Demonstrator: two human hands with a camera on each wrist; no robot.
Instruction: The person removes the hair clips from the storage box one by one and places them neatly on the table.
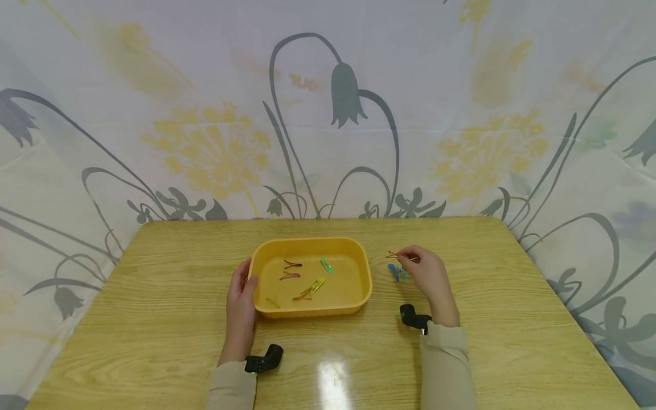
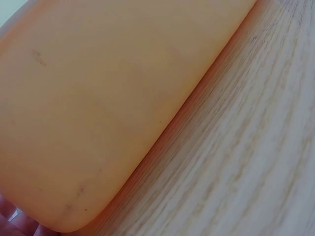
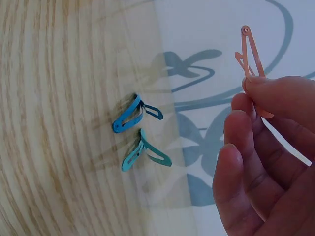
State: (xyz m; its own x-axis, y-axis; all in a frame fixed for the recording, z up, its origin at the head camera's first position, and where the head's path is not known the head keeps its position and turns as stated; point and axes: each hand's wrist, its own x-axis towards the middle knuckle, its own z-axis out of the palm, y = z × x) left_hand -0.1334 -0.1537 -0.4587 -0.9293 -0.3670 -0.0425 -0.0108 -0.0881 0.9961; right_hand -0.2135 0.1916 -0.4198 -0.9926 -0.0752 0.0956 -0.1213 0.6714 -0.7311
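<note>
My left hand [image 1: 242, 302] grips the left wall of a yellow plastic tray [image 1: 312, 312], thumb at the rim; in the left wrist view its fingertips [image 2: 22, 223] show at the tray's lower corner. Right of the tray, my right hand [image 1: 424, 274] pinches an orange snap hair clip [image 3: 251, 51] between thumb and index finger, its flap bent away from the frame. Below that hand, a blue hair clip [image 3: 128, 117] and a teal hair clip [image 3: 143, 151] lie side by side on the table, both snapped open.
Inside the tray lie several more hair clips, among them a green clip [image 1: 326, 265], a yellow clip [image 1: 318, 285], a dark red clip [image 1: 293, 264] and a pinkish clip [image 1: 290, 276]. The wooden table [image 1: 169, 319] ends at a flower-patterned cloth [image 1: 307, 142] behind.
</note>
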